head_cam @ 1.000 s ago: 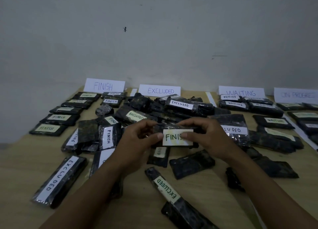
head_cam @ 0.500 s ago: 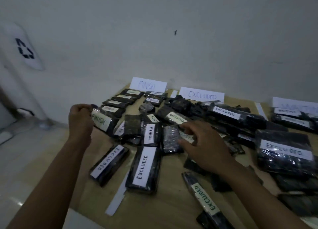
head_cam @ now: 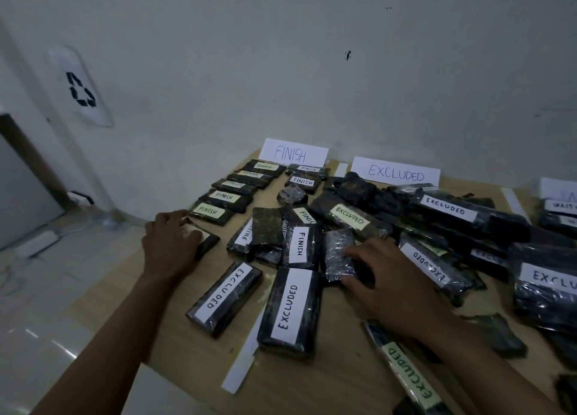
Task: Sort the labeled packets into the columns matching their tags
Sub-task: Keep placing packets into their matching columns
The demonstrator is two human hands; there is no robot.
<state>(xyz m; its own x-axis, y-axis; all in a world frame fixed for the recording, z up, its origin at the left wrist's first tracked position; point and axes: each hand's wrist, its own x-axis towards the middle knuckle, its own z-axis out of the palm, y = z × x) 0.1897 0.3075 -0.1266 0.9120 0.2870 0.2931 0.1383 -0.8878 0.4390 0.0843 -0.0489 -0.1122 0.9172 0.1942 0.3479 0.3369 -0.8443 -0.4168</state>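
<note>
Your left hand [head_cam: 170, 246] grips the end packet [head_cam: 207, 242] at the near end of the Finish row [head_cam: 224, 196], close to the edge of the table [head_cam: 312, 378] where it may slip off, while your right hand [head_cam: 384, 286] pinches a shiny packet [head_cam: 337, 252] in the heap, label hidden, easily misfiled unread.

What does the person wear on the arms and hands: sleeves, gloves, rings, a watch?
Nothing worn shows. The left arm and the right arm are bare up to the picture's edge, with no sleeve in view. The left hand and the right hand have no gloves, and no ring, watch or bracelet can be seen in this dim light.
</note>
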